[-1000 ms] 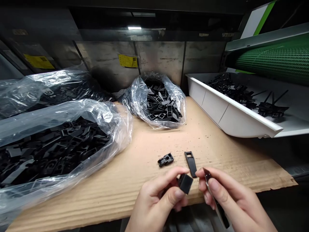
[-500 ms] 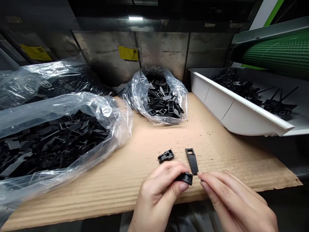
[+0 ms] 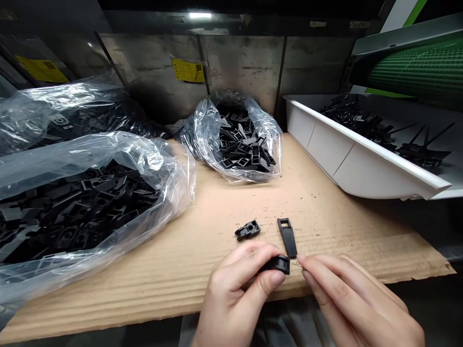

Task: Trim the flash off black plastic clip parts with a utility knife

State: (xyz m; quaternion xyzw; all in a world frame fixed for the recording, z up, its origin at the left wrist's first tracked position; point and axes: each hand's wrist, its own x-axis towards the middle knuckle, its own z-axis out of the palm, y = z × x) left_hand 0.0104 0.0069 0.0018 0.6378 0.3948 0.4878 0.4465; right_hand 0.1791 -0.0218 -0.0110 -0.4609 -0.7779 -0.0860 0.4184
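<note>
My left hand (image 3: 235, 289) grips a black part (image 3: 279, 264), half hidden; right hand (image 3: 356, 299) pinches a thin piece (image 3: 299, 266), mostly covered.

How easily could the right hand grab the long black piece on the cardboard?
Probably quite easily, yes: the right hand is close to the near end of the long black piece, and nothing covers it. That hand is pinched, though, so it would likely have to open first.

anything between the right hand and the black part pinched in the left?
Nothing visible: just a small open gap between the right hand and the black part in the left hand. The flat black piece lies on the cardboard just beyond that gap and looks clear of it.
</note>
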